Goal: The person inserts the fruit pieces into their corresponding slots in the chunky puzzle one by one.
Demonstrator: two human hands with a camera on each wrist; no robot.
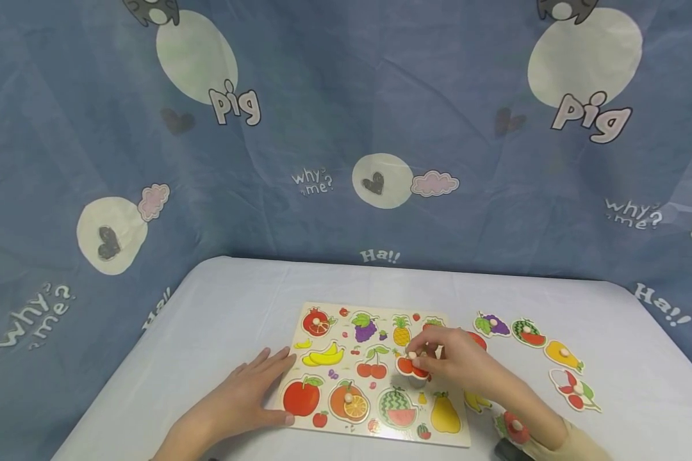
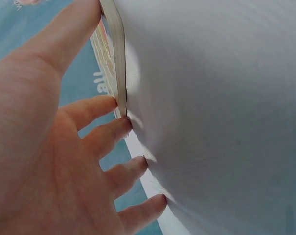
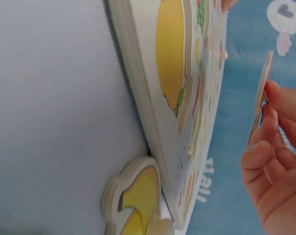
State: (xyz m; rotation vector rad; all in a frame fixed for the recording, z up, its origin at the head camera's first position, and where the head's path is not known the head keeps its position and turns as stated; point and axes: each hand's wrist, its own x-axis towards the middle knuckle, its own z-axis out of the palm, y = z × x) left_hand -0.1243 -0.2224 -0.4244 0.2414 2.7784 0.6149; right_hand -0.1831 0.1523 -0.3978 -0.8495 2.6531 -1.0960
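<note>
A wooden fruit puzzle board (image 1: 346, 311) lies flat on the table, its pomegranate piece (image 1: 316, 323) and orange piece (image 1: 348, 401) with knobs seated in it. My right hand (image 1: 458, 358) pinches a thin puzzle piece with two red fruits, seemingly the cherry piece (image 1: 405, 366), above the right half of the board. In the right wrist view that piece (image 3: 261, 88) appears edge-on, raised off the board. My left hand (image 1: 236, 398) rests at the board's left edge with fingers spread. The left wrist view shows its thumb and some fingertips touching the board's side (image 2: 119, 58).
Loose knobbed pieces lie right of the board: grapes (image 1: 492, 324), watermelon (image 1: 528, 333), a yellow pear-like piece (image 1: 564, 356), a red fruit sprig (image 1: 575, 389), bananas (image 1: 476, 401) and a red piece (image 1: 514, 428). Behind the white table (image 1: 254, 282) hangs a blue printed cloth (image 1: 300, 224).
</note>
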